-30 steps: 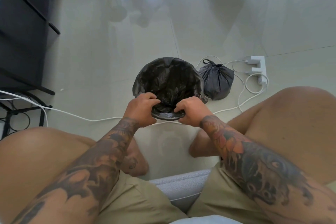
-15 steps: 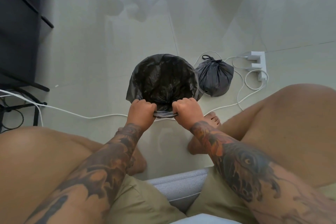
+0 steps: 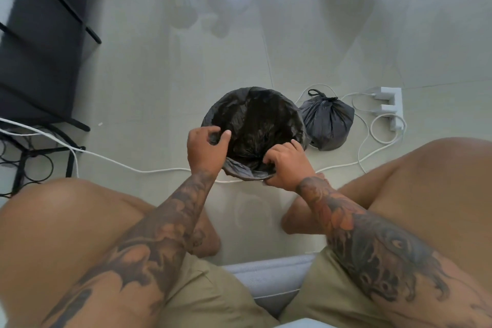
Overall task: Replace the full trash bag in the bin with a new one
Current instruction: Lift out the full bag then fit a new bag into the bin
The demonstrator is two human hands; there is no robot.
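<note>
change: hands spread apart along rim since half a second ago
left hand: pinches new bag edge
right hand: grips near rim
full bag: tied, beside bin
stage: liner nearly seated

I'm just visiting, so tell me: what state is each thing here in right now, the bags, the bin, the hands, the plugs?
New bag: open, lining the bin, its edge partly folded over the rim.
Bin: upright on the floor.
Full bag: tied shut, lying on the floor beside the bin.
Left hand: pinches the new bag's edge.
Right hand: grips the new bag's edge at the near rim.
Power strip: on the floor, with chargers plugged in.
</note>
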